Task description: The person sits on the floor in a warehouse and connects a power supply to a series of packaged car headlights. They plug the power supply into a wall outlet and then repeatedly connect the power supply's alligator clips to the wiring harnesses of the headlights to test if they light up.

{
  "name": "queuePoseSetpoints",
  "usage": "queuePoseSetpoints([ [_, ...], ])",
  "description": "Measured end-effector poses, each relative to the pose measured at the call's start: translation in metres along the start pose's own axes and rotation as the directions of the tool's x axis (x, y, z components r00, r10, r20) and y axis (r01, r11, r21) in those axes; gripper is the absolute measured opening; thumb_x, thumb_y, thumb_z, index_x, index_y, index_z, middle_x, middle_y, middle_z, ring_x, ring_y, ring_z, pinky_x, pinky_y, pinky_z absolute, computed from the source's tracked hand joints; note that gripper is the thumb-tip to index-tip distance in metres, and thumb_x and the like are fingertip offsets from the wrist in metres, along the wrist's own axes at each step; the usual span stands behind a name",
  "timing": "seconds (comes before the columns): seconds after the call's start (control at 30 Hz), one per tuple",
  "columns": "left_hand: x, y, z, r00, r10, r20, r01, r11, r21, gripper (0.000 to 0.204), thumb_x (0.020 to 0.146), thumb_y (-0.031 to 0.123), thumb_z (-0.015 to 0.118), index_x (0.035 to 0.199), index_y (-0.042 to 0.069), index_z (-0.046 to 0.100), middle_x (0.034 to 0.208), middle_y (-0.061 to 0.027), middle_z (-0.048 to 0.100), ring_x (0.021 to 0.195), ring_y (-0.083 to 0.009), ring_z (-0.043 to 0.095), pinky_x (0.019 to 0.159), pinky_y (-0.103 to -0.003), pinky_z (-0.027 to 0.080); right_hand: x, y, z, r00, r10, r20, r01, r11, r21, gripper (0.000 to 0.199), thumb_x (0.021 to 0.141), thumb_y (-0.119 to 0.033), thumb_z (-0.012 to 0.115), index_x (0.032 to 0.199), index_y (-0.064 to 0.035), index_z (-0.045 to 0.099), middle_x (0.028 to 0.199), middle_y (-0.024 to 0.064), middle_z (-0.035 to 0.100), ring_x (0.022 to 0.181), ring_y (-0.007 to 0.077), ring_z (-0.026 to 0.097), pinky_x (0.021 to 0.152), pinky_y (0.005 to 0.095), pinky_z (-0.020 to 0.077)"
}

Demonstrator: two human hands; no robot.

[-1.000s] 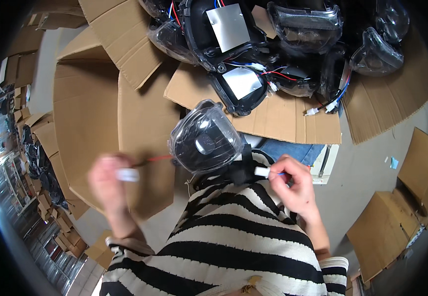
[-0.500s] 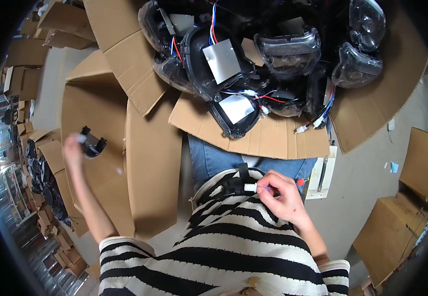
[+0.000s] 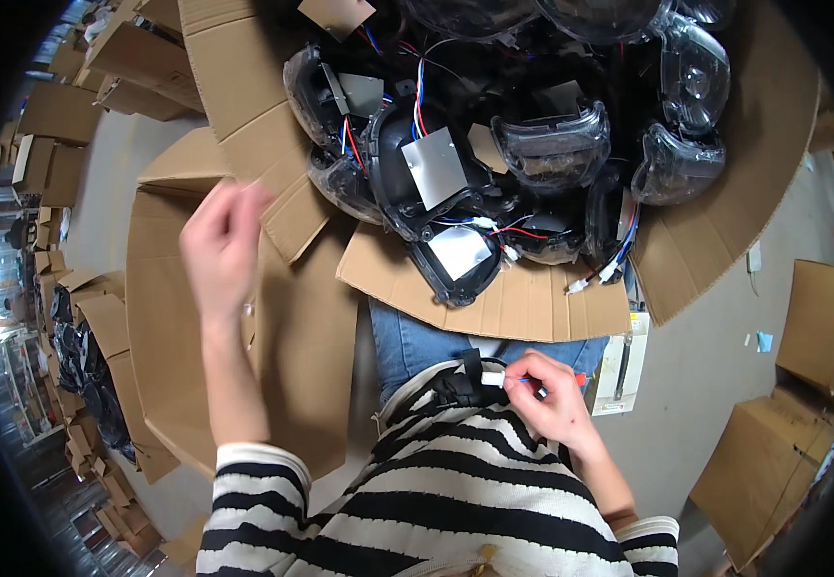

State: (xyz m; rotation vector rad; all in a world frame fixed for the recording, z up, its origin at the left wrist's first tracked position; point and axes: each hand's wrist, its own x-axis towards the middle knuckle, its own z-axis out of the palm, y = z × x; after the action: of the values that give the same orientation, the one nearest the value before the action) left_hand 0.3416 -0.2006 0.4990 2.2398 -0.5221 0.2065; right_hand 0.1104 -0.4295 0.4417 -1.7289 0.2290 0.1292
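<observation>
My right hand (image 3: 549, 396) is closed in a pinch in front of my waist, holding a white plug connector (image 3: 493, 379) by the blue wire at its back. A bit of red shows just beyond its knuckles. Raised over the inner edge of an open cardboard box (image 3: 181, 337) at the left is my left hand (image 3: 223, 240); motion smears its fingers, which look curled, and whether they hold anything is unclear. Ahead lies a pile of black headlight units with clear lenses; the nearest headlight (image 3: 454, 264) carries a silver square sheet and rests on a cardboard flap (image 3: 407, 287).
Wires with white connectors (image 3: 579, 286) hang from the pile over the flap. A whitish case with a dark strip (image 3: 621, 375) lies on the floor beside my leg. More cardboard boxes (image 3: 758, 471) stand at the right, and others with black bags (image 3: 100, 385) at the left.
My left hand has moved up and right from over the left box; the black part beside it there no longer shows. My right hand keeps the connector. The view has shifted slightly upward.
</observation>
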Motion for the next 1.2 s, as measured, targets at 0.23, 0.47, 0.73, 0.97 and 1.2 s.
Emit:
queuePoseSetpoints([
  [0.23,0.124,0.050,0.111,0.913,-0.212,0.348,-0.111,0.692,0.713,0.053,0.071,0.055,0.047,0.081,0.006,0.062,0.083,-0.0146,0.060,0.079,-0.0289,0.058,0.064,-0.037,0.045,-0.007,-0.008,-0.004,0.996,-0.075,-0.055,0.075,0.997,-0.012,0.004,0.071,-0.003,0.055,0.071,-0.0006,0.052,0.060,0.0048,0.047,0.047,0.0119,0.039,0.043,0.0240,0.0310],
  [0.47,0.119,0.018,0.143,0.893,-0.017,0.450,0.212,0.897,-0.387,0.021,0.079,0.018,0.051,0.085,-0.001,0.060,0.078,-0.0069,0.062,0.070,-0.0107,0.056,0.065,-0.023,0.043,-0.016,0.002,0.002,1.000,-0.018,0.016,0.017,1.000,0.015,0.004,0.071,-0.004,0.055,0.072,-0.0011,0.053,0.060,0.0054,0.045,0.048,0.0130,0.040,0.044,0.0250,0.0323],
  [0.73,-0.004,0.063,0.076,0.816,0.127,0.564,0.230,0.824,-0.518,0.017,0.082,0.013,0.046,0.088,0.002,0.057,0.075,-0.0050,0.057,0.069,-0.0138,0.053,0.067,-0.025,0.041,-0.009,0.005,-0.008,1.000,-0.024,-0.014,0.024,1.000,0.010,0.004,0.071,-0.004,0.055,0.072,-0.0006,0.053,0.060,0.0053,0.047,0.047,0.0120,0.040,0.043,0.0242,0.0315],
  [0.97,-0.011,0.087,0.085,0.808,0.114,0.579,0.288,0.780,-0.556,0.037,0.085,0.031,0.044,0.105,0.000,0.050,0.067,0.0000,0.047,0.057,-0.0043,0.040,0.054,-0.017,0.035,-0.019,0.005,-0.011,0.999,-0.006,-0.044,0.006,1.000,0.004,0.005,0.071,-0.005,0.055,0.071,-0.0005,0.053,0.060,0.0051,0.047,0.047,0.0113,0.041,0.043,0.0240,0.0320],
  [1.2,0.016,0.112,0.033,0.943,0.249,0.222,-0.018,0.703,-0.711,0.037,0.088,0.028,0.040,0.103,-0.003,0.050,0.069,0.0016,0.047,0.053,-0.0016,0.034,0.047,-0.015,0.027,-0.030,0.010,-0.007,0.999,0.030,-0.030,-0.029,1.000,0.004,0.004,0.071,-0.004,0.054,0.071,0.0000,0.052,0.062,0.0046,0.048,0.049,0.0103,0.041,0.045,0.0223,0.0328],
])
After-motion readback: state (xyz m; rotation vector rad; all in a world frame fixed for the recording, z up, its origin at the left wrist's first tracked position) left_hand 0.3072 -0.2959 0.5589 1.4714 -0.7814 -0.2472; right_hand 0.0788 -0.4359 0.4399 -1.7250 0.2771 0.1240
